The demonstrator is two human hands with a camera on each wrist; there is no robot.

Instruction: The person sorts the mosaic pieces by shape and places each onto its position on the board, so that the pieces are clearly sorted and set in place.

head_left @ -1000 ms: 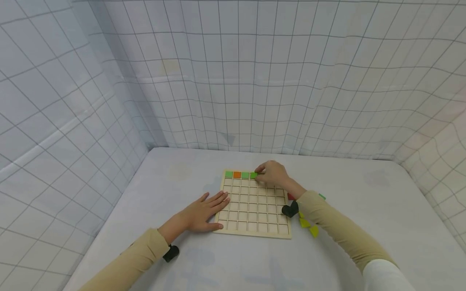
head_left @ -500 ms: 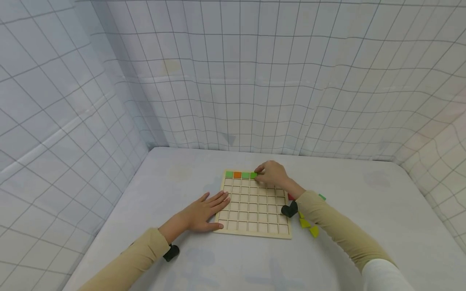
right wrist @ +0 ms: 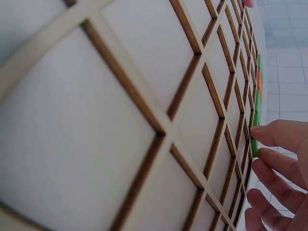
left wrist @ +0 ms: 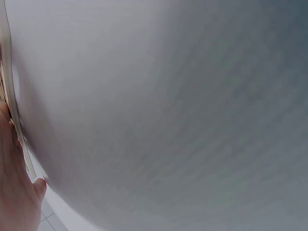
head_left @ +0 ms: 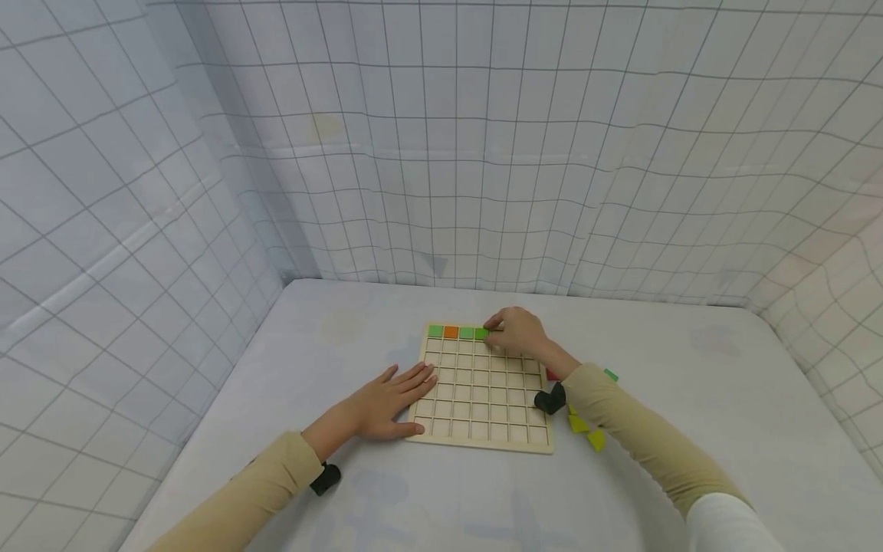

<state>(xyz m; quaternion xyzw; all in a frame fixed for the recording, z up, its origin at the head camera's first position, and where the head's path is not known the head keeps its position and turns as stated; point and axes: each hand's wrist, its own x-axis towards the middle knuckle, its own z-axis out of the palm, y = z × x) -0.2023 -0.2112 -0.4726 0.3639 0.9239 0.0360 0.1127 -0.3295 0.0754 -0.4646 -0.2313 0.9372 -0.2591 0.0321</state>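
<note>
A wooden grid board (head_left: 479,394) lies on the white table, its back row holding green and orange tiles from the left corner. My right hand (head_left: 519,332) reaches over the board's back right part. Its thumb and index finger pinch a bright green tile (right wrist: 254,146) at the right end of that run, beside another green tile (right wrist: 256,107) and an orange tile (right wrist: 259,79). Fingers spread, my left hand (head_left: 386,404) rests flat on the board's left edge. In the left wrist view just part of that hand (left wrist: 17,192) shows.
Yellow tiles (head_left: 578,423), a red tile (head_left: 552,375) and a green tile (head_left: 611,375) lie right of the board, partly behind my right sleeve. A dark wrist-worn piece (head_left: 550,399) sits under that sleeve's cuff. A white gridded curtain (head_left: 510,192) stands behind the table.
</note>
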